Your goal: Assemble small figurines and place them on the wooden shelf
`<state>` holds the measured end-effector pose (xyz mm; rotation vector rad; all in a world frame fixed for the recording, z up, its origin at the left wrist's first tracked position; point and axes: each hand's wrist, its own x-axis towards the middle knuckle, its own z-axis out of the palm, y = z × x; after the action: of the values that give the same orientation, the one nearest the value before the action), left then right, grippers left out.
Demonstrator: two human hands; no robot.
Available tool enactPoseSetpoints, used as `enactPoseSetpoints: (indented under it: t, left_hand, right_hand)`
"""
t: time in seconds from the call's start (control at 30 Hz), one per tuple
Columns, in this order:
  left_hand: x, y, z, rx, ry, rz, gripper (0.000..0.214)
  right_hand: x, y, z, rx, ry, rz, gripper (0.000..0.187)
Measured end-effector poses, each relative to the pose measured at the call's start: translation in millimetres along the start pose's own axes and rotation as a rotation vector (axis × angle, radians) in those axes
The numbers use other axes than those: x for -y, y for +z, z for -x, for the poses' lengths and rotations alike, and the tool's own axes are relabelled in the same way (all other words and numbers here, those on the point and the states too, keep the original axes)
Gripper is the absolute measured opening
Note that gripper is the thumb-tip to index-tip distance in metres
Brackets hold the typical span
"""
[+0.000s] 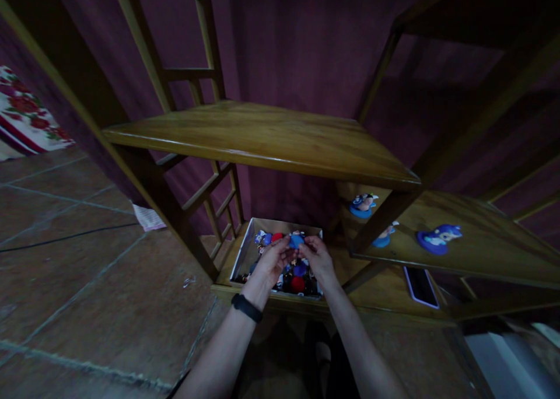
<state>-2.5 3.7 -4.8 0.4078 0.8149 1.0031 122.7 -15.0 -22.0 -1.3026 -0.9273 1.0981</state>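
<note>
An open cardboard box [245, 244] of small colourful figurines sits on the lowest wooden shelf. Over it, my left hand [273, 260] and my right hand [318, 258] come together, both pinching one small blue figurine [296, 241] between their fingertips. A black band is on my left wrist. Red and blue figurines [298, 283] lie in the box below my hands.
A wide wooden shelf board [262, 133] juts out above the box. On the right-hand shelf [481, 244] stand three blue figurines [437, 237]. A phone [420, 286] lies flat on the bottom shelf. Tiled floor with a dark cable spreads to the left.
</note>
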Motion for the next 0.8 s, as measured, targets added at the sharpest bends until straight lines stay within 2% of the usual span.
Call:
enactPoseSetpoints:
  t: [0.13,0.4,0.6,0.8]
  left_hand:
    - [0.7,-0.8,0.2,-0.014,-0.013,-0.013,0.020]
    - [-3.1,-0.8,3.6,-0.082,0.053,-0.031,0.026]
    - [-2.8,-3.2,3.1,0.008,0.018,-0.045,0.024]
    - [1.5,-8.2,-0.2,-0.066,-0.016,-0.123,0.032]
  right_hand:
    - [8.6,0.0,3.6,-0.013,0.032,-0.062,0.030]
    - [13.5,-4.2,7.8,0.071,0.172,-0.299,0.036]
    - [14.2,-3.2,9.8,0.096,0.159,-0.284,0.041]
    - [11.4,-5.2,8.4,0.123,0.149,-0.231,0.041]
